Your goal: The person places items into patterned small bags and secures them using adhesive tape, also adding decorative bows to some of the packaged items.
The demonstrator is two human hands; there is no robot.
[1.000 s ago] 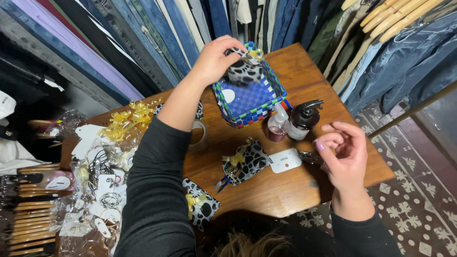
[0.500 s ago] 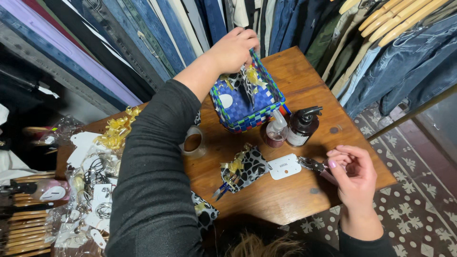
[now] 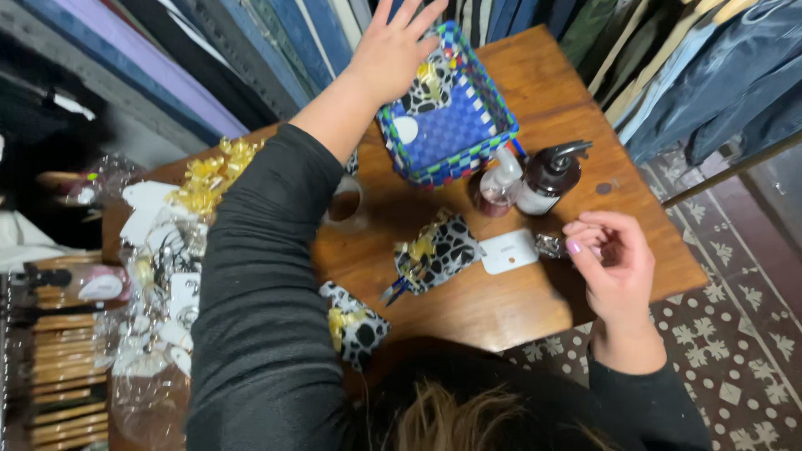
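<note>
I see the left hand (image 3: 399, 52), fingers spread, over the blue woven basket (image 3: 451, 134) near the far edge of the wooden bench (image 3: 501, 301). The right hand (image 3: 614, 267) pinches a small shiny wrapped piece (image 3: 551, 245) near the right edge, beside a white tag (image 3: 510, 251).

One head-worn camera looks steeply down, close over the wooden table (image 3: 535, 292)

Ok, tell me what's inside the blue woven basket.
The blue woven basket holds one spotted packet with a gold bow and a white tag. The left hand covers its far corner.
</note>
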